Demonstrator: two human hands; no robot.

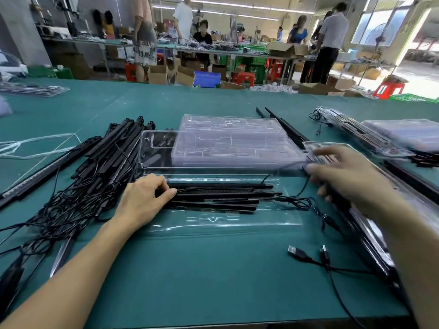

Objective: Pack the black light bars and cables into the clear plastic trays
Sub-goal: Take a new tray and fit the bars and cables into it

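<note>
Green matting covers the long tabletop [213, 269] in front of me, and behind it a busy workshop runs back with cardboard boxes, red stools and people at other benches. Near the tabletop's front edge, at the middle, lies a clear plastic tray [225, 222] with several black light bars [221, 197] laid lengthwise in it. My left hand [142, 200] rests on the tray's left end, fingers curled down onto the bar ends, thumb tip touching them. My right hand [344, 176] is blurred over the tray's right end; its fingers are spread loosely, and I cannot tell whether it has hold of anything. A stack of empty trays [228, 143] sits just behind the filled one. Toward the left edge lies a heap of loose bars and tangled cables [78, 186]. A cable with USB plugs [308, 255] trails off the tray's right end toward the front edge. Packed trays [384, 136] sit toward the right edge.
</note>
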